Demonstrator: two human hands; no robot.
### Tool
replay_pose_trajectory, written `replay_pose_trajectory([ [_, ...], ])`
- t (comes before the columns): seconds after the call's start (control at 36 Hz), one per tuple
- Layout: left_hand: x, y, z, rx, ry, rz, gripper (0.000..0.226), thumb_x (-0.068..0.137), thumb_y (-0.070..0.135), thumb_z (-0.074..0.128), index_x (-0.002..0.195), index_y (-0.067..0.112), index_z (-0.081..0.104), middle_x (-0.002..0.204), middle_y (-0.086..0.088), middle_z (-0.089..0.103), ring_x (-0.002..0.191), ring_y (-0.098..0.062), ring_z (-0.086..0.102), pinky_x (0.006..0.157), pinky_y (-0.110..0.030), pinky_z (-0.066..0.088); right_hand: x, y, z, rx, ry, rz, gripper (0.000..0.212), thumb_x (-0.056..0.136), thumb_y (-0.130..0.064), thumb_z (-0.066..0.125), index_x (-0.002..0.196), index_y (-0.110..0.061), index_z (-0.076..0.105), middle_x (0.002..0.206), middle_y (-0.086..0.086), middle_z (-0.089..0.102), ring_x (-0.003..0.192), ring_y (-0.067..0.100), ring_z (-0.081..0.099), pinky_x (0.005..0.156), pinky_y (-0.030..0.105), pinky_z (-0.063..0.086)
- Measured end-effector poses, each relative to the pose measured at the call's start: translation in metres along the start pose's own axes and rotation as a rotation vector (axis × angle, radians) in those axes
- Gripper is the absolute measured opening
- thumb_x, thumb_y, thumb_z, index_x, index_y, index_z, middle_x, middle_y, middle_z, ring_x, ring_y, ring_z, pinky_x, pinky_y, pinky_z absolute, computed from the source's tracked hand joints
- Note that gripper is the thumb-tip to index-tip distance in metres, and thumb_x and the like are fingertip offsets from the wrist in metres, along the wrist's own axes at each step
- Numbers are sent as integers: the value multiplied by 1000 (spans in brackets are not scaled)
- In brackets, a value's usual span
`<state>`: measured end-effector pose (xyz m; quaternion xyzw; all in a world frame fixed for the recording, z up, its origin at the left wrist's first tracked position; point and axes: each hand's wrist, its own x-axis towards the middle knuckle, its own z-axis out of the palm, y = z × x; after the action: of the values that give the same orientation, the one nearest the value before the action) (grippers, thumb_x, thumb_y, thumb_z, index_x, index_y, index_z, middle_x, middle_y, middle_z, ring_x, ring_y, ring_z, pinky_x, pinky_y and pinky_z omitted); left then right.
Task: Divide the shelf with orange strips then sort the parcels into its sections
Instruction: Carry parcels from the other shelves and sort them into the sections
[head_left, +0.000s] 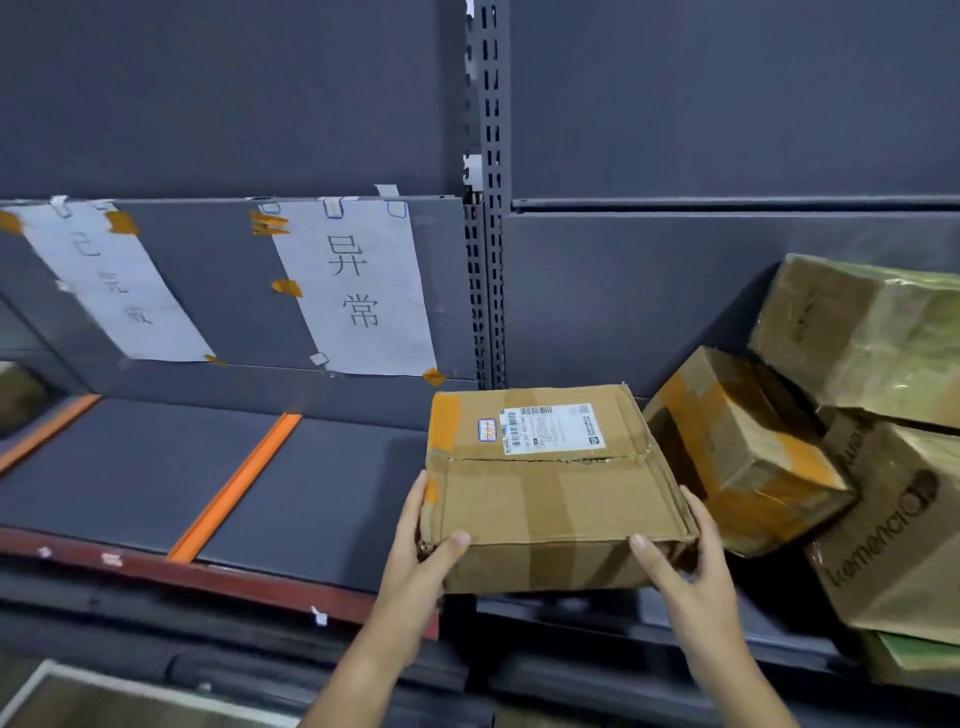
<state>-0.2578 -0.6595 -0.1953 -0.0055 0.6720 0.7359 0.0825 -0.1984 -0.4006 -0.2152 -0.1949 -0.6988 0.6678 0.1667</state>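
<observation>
A flat brown cardboard parcel (556, 493) with a white shipping label and orange tape is held at the shelf's front edge, where the two bays meet. My left hand (423, 545) grips its near left corner, thumb on top. My right hand (685, 556) grips its near right corner, thumb on the front face. The grey shelf (130, 467) on the left carries two orange strips: one (236, 486) in the middle, another (49, 428) at the far left. Two paper signs (358, 291) (114, 286) are taped to the back panel above the sections.
More cardboard parcels are stacked on the right bay: a tilted taped box (743, 452), a large box (872, 332) above it and a printed box (898, 530) below. A slotted metal upright (488, 208) separates the bays. A red front rail (156, 564) edges the left shelf.
</observation>
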Motion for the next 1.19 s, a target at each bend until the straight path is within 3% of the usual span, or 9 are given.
replay_pose_trajectory([
  [0.11, -13, 4, -13, -3, 26, -2, 74, 95, 7, 65, 151, 44, 34, 136, 19, 61, 126, -8, 59, 111, -45, 45, -6, -9, 6, 13, -43, 10, 84, 71, -45, 79, 146, -42, 41, 141, -17, 51, 136, 15, 46, 116, 51, 40],
  [0.22, -25, 8, -34, -31, 47, 2, 74, 94, 10, 65, 151, 45, 34, 137, 18, 61, 125, -7, 60, 111, -46, 46, -14, -22, 24, -12, -101, -18, 83, 70, -43, 84, 142, -42, 42, 130, -30, 50, 127, 10, 49, 112, 42, 42],
  [0.39, -36, 18, -91, -74, 111, 25, 82, 82, 24, 72, 149, 51, 34, 134, 18, 63, 124, -10, 61, 109, -49, 47, -26, -31, 78, -28, -188, -62, 92, 65, -54, 81, 147, -46, 40, 149, -19, 47, 140, 10, 41, 117, 46, 32],
  [0.5, -41, 20, -142, -90, 163, 37, 74, 92, 16, 69, 144, 57, 37, 132, 16, 65, 119, -16, 65, 94, -45, 57, -39, -42, 130, -10, -276, -100, 85, 71, -50, 88, 143, -51, 43, 138, -44, 45, 134, -1, 42, 115, 43, 31],
  [0.56, -44, 23, -170, -92, 207, 39, 74, 91, 18, 73, 142, 59, 39, 131, 16, 65, 119, -13, 65, 97, -45, 56, -47, -46, 157, 0, -306, -93, 77, 72, -42, 84, 138, -53, 45, 123, -52, 48, 123, -7, 49, 112, 40, 36],
  [0.67, -56, 30, -230, -72, 293, 53, 87, 69, 41, 84, 141, 59, 39, 128, 19, 66, 121, -10, 62, 105, -43, 51, -63, -47, 220, 2, -342, -94, 69, 68, -39, 82, 128, -56, 51, 131, -33, 55, 126, 9, 54, 110, 44, 43],
  [0.83, -78, 32, -325, -70, 430, 81, 82, 86, 16, 79, 147, 50, 36, 126, 23, 67, 117, -4, 64, 107, -39, 49, -92, -45, 318, -21, -456, -88, 77, 65, -40, 85, 136, -43, 54, 131, -26, 61, 124, 5, 57, 109, 47, 45],
  [0.97, -100, 29, -401, -84, 534, 51, 87, 73, 38, 87, 143, 56, 39, 124, 23, 67, 116, -6, 65, 104, -43, 51, -125, -45, 396, -49, -494, -73, 70, 76, -20, 86, 135, -40, 55, 130, -20, 60, 120, 14, 58, 105, 44, 45],
  [1.19, -138, 31, -504, -140, 685, 34, 93, 55, 51, 92, 135, 61, 44, 123, 25, 67, 113, -7, 66, 99, -40, 55, -182, -38, 499, -31, -615, -60, 68, 71, -20, 88, 127, -45, 60, 119, -29, 67, 122, 10, 60, 110, 49, 45],
])
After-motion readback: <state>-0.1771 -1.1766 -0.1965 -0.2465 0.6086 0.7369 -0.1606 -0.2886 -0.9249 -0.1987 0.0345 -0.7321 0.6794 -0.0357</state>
